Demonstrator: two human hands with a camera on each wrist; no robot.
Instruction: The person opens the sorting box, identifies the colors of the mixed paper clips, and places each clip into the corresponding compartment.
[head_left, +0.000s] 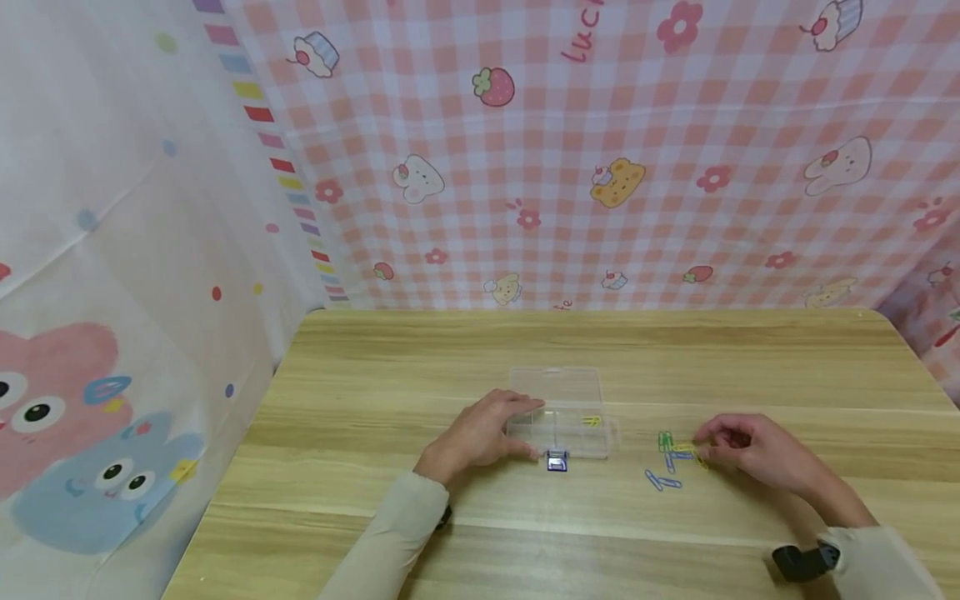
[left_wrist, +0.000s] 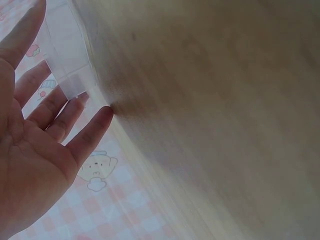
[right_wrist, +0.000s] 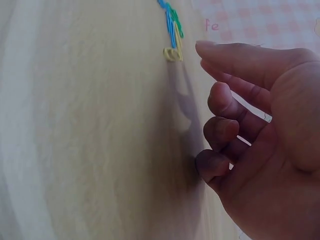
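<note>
My left hand (head_left: 487, 429) holds the left end of a clear plastic compartment box (head_left: 577, 446), thumb along its near side and index finger across toward its raised lid (head_left: 555, 385). In the left wrist view the little finger (left_wrist: 92, 135) reaches down to the tabletop beside the box. Yellow paper clips (head_left: 592, 421) lie in a right-hand compartment. My right hand (head_left: 753, 454) hovers just right of a loose group of paper clips, its fingertips near the yellow ones (right_wrist: 172, 53). Its fingers are loosely curled, with nothing visible between thumb and index finger.
Green paper clips (head_left: 665, 441) lie at the back of the loose group, and blue ones (head_left: 664, 481) in front. A small dark-blue piece (head_left: 557, 461) sits at the box's front edge. A checked cloth (head_left: 570, 233) hangs behind the wooden table (head_left: 390, 350).
</note>
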